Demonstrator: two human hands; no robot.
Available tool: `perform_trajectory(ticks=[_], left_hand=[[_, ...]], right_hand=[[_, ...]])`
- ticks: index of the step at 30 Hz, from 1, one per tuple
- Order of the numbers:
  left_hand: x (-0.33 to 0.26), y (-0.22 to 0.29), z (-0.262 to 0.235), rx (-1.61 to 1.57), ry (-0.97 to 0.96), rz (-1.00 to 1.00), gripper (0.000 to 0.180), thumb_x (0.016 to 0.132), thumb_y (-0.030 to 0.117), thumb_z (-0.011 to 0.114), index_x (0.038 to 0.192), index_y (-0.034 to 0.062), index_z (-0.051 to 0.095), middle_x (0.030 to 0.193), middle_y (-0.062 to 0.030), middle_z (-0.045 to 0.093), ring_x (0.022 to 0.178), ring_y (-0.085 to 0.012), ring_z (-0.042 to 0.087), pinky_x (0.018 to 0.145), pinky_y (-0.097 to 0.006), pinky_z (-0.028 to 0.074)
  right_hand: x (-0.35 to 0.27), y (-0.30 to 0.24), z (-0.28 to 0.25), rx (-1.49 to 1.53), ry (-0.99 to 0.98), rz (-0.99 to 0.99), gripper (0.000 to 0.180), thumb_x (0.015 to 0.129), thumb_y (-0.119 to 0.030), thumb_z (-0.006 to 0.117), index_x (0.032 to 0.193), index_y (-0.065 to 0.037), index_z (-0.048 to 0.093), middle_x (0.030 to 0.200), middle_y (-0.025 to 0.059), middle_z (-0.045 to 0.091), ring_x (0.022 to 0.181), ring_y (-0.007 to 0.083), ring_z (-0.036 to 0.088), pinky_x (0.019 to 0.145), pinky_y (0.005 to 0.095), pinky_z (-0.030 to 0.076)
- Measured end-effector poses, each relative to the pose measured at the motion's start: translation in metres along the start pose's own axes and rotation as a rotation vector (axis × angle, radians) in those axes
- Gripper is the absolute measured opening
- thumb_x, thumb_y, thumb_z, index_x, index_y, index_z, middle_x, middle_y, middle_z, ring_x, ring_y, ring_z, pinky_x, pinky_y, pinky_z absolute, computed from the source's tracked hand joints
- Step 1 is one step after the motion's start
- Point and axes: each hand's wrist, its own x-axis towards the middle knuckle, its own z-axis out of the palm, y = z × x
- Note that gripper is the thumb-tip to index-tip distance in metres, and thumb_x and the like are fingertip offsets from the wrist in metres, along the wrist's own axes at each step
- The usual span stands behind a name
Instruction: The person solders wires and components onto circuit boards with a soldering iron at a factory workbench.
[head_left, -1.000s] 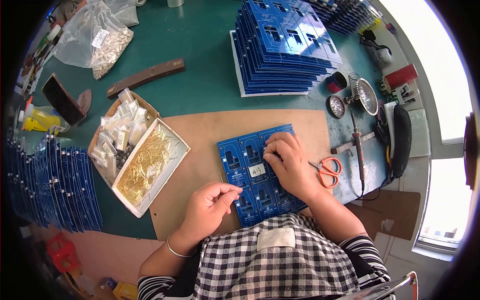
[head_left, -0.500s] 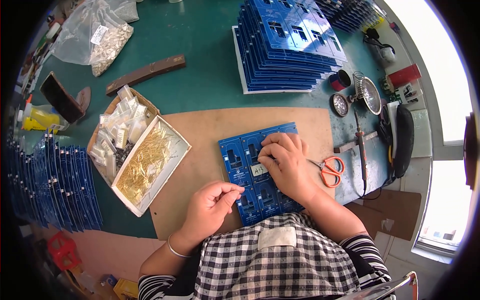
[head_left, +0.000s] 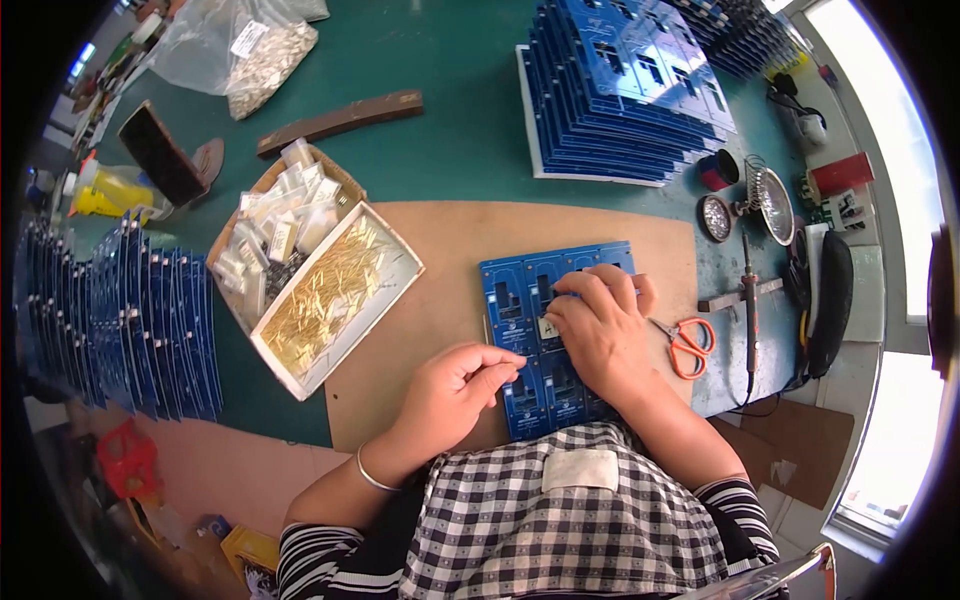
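Blue board: a blue circuit panel [head_left: 535,320] lies flat on a brown mat [head_left: 440,260] near the person, so both hands can work on it from above.
Right hand: the right hand [head_left: 600,335] rests palm down on the right half of the panel, fingers curled and pressing at its upper cells; it seems to steady the panel, and whether it pinches anything I cannot tell.
Left hand: the left hand [head_left: 455,385] sits at the panel's left edge, fingertips pinched together as if on a small gold pin, too small to be sure.
Pin tray: a white box of gold pins [head_left: 335,295] stands just left of the mat, within easy reach.
Scissors: orange scissors [head_left: 690,345] lie right of the panel.
Stack: more blue panels [head_left: 620,90] are piled at the far side of the green surface [head_left: 460,140].
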Motion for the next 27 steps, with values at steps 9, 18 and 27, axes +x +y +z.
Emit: perform_trajectory(ticks=[9, 18, 27], left_hand=[[-0.002, -0.004, -0.001, 0.014, 0.015, -0.007, 0.015, 0.092, 0.010, 0.062, 0.101, 0.0006, 0.069, 0.087, -0.0063, 0.066, 0.066, -0.0086, 0.059, 0.059, -0.022, 0.048], [-0.005, -0.003, -0.003, -0.184, -0.020, -0.072, 0.011, 0.089, 0.009, 0.066, 0.095, -0.0005, 0.069, 0.082, -0.0039, 0.068, 0.063, -0.0062, 0.056, 0.057, -0.020, 0.046], [-0.004, -0.001, 0.000, -0.084, -0.008, -0.078, 0.013, 0.088, 0.013, 0.068, 0.090, -0.0002, 0.070, 0.077, -0.0021, 0.067, 0.059, -0.0054, 0.056, 0.053, -0.020, 0.045]], right_hand=[[0.002, -0.019, -0.021, 0.411, -0.076, -0.003, 0.018, 0.074, -0.013, 0.072, 0.091, -0.015, 0.068, 0.102, -0.0020, 0.062, 0.099, 0.0198, 0.053, 0.088, 0.0365, 0.031], [-0.008, -0.024, -0.022, 0.594, -0.131, 0.010, 0.015, 0.075, -0.011, 0.073, 0.088, -0.016, 0.068, 0.096, -0.0038, 0.064, 0.095, 0.0168, 0.054, 0.086, 0.0355, 0.031], [-0.009, -0.027, -0.014, 0.494, -0.039, -0.054, 0.018, 0.070, -0.011, 0.074, 0.084, -0.016, 0.066, 0.096, -0.0041, 0.063, 0.094, 0.0172, 0.055, 0.084, 0.0375, 0.030]])
